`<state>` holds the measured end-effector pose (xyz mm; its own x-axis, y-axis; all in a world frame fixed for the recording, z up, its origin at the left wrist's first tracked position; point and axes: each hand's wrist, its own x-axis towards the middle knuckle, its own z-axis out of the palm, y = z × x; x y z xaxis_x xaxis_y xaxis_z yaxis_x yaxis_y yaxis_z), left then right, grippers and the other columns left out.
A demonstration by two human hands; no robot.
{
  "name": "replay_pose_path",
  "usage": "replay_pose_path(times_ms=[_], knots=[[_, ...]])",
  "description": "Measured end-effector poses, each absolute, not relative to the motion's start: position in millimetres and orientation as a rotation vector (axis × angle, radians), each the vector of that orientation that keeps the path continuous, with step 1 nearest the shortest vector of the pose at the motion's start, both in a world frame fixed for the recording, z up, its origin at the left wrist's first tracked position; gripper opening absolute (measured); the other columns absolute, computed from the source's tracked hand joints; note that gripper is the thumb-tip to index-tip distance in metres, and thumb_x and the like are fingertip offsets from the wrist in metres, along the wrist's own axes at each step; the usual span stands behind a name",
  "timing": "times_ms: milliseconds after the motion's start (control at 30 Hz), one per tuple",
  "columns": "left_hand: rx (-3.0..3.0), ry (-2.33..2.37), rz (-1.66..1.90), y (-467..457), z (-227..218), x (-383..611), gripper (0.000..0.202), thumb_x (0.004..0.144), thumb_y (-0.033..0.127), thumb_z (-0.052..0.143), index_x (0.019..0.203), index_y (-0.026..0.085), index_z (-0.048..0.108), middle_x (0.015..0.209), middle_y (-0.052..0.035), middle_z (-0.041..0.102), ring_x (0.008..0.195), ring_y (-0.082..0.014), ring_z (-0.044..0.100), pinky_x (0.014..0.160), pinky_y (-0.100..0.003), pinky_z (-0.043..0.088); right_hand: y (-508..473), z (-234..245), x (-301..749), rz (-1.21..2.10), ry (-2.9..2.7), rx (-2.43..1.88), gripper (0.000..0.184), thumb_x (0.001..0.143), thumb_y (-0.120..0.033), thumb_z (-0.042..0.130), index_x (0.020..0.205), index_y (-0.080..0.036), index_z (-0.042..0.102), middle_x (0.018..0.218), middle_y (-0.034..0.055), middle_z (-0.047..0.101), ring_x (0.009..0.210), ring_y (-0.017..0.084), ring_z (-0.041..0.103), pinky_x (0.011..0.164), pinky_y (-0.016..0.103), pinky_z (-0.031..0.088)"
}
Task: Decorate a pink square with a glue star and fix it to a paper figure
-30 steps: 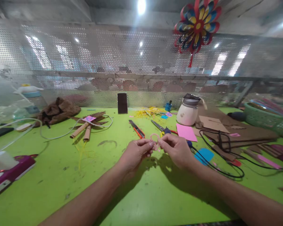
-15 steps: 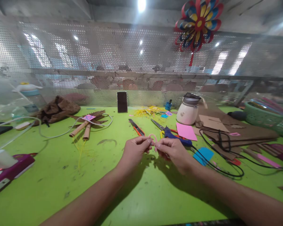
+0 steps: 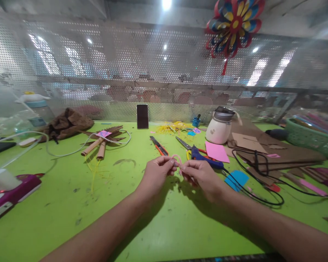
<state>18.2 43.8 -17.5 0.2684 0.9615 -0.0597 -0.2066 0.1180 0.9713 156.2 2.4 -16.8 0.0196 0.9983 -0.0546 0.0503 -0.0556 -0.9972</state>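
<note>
My left hand (image 3: 156,173) and my right hand (image 3: 200,175) meet above the green table (image 3: 71,203), fingertips pinched together. Between them they hold a thin pink strip bent into a small loop (image 3: 177,158) that rises just above the fingers. Just behind the hands lie an orange-handled cutter (image 3: 159,145), scissors (image 3: 183,143) and a blue glue gun (image 3: 206,156) with a black cord (image 3: 262,189).
Pink paper (image 3: 217,151), a blue paper piece (image 3: 236,179), a white jar (image 3: 220,127), brown card sheets (image 3: 273,149) and a green basket (image 3: 311,140) are to the right. Rolled paper sticks (image 3: 97,145), a white cable (image 3: 68,153), brown cloth (image 3: 67,123) and a magenta device (image 3: 11,193) lie left. A phone (image 3: 142,116) leans on the mesh screen.
Both hands stay pinched on the pink loop and have drifted slightly up and away; the loop looks smaller. The blue glue gun has come into view behind the right hand.
</note>
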Motion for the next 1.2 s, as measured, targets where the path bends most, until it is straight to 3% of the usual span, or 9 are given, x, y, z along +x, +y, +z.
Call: replay_pose_path(times_ms=[1200], knots=[[1.001,0.830,0.941,41.6,-8.2,14.8,0.009,0.069,0.019,0.067,0.070,0.011,0.064,0.070,-0.0042,0.063,0.062,-0.0089,0.053,0.061,-0.022,0.041,2.2,-22.6,155.2,1.188,-1.168,-1.325,0.039,0.067,-0.050,0.069,0.060,-0.013,0.061,0.050,0.0004,0.058,0.037,0.007,0.043,0.039,0.022,0.029]])
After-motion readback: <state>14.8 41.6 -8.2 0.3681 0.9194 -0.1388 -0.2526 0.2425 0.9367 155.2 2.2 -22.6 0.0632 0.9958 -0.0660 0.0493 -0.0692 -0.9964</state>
